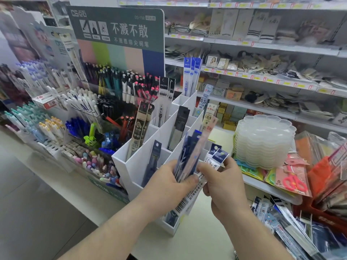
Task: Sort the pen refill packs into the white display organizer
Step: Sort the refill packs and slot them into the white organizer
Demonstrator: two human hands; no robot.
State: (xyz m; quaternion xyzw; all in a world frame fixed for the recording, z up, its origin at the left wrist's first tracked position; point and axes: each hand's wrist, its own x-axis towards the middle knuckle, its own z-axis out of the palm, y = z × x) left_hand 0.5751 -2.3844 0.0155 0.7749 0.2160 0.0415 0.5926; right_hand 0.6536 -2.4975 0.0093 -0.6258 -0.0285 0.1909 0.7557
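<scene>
Holding a fanned bundle of packs (pixel 189 152) above the near cells of the organizer (pixel 148 158), left hand (pixel 169 179) gripping the bundle, right hand (pixel 223 177) pinching one pack; step: picking out a pack; next, likely: matching it to its cell.

A shop aisle: white shelves (pixel 262 44) along the back wall hold socks, cards and small boxes behind yellow price tags. A pale counter (pixel 75 184) carries pen racks under a green sign (pixel 116 25). Grey floor (pixel 28 212) lies left.
</scene>
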